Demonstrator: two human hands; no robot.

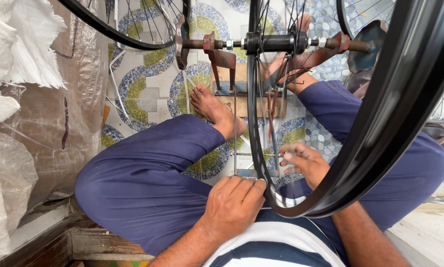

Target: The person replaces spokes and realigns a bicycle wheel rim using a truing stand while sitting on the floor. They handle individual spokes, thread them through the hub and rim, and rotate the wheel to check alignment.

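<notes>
You sit cross-legged on the patterned blue, green and white mosaic floor (pixel 148 79) with a black spoked bicycle wheel (pixel 375 123) standing upright between your knees, its hub (pixel 276 43) carried on a threaded axle in a rusty reddish metal truing stand (pixel 222 59) at the far side of the floor, just beyond your bare foot (pixel 209 106). Your left hand (pixel 232 202) rests on the near, lowest part of the black rim, its fingers (pixel 249 190) curled down and closed over the rim edge, steadying it. Your right hand (pixel 306 160) reaches in through the wheel from the other side; its fingers (pixel 291 155) look pinched narrow around the lower end of a thin steel spoke (pixel 235 133) or its nipple, but motion blur hides what exactly they hold. Judging by how things lie, the wheel is already mounted in the stand and appears fully laced, since spokes run from hub to rim all around the part in view, so the work seems to be in its adjusting stage, spoke by spoke; how many are already set and how many remain cannot be read here. A second spoked wheel (pixel 123 29) leans at the far left of the floor, and crinkled clear and white plastic sacks (pixel 29 99) pile along the left edge.
</notes>
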